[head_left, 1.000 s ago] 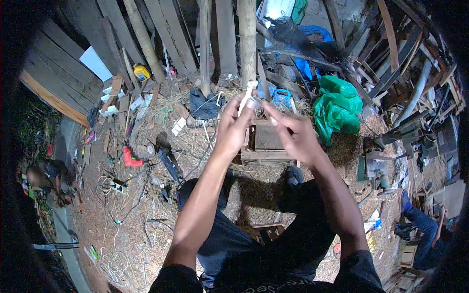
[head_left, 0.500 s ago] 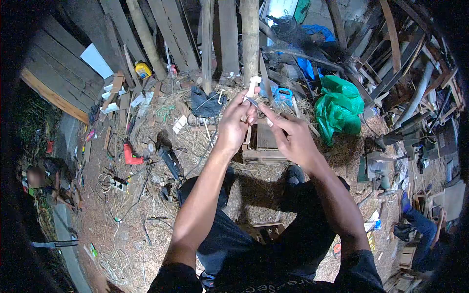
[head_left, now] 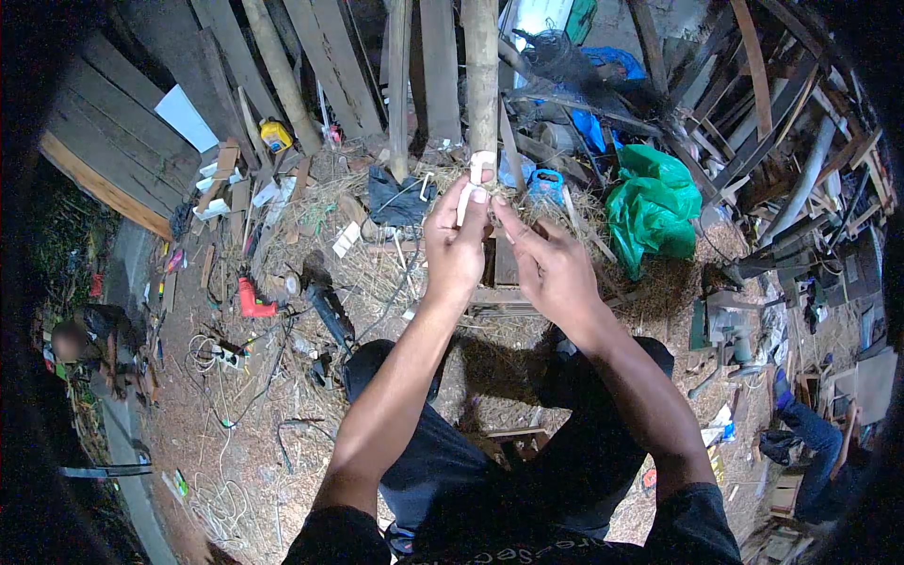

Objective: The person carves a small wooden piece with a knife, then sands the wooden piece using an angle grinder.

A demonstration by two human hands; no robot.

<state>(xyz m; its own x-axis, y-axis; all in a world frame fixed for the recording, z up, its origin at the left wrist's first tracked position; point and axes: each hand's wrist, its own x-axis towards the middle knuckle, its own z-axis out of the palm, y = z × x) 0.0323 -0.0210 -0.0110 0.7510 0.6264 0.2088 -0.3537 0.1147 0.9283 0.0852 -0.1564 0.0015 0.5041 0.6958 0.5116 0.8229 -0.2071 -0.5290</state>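
Near the top middle, my left hand [head_left: 455, 247] is closed around a small pale carved piece [head_left: 478, 167], which sticks up past its fingers, with a narrow pale part along the fingers. My right hand [head_left: 554, 266] is just right of it, fingers bent and the index fingertip close to the left thumb. What the right fingers hold, if anything, is too small to make out. Below and behind the hands is a low wooden box [head_left: 504, 298], partly hidden by them.
A green plastic bag [head_left: 653, 205] and a blue object [head_left: 545, 186] lie beyond the right hand. At left are a red tool [head_left: 254, 298], a dark power tool [head_left: 330, 315] and cords. One person [head_left: 99, 344] sits far left; another's leg [head_left: 810, 435] shows far right.
The pale piece has turned and shifted slightly left and down in my left hand. A dark blade seen between the hands earlier no longer shows. My right hand has moved slightly left.
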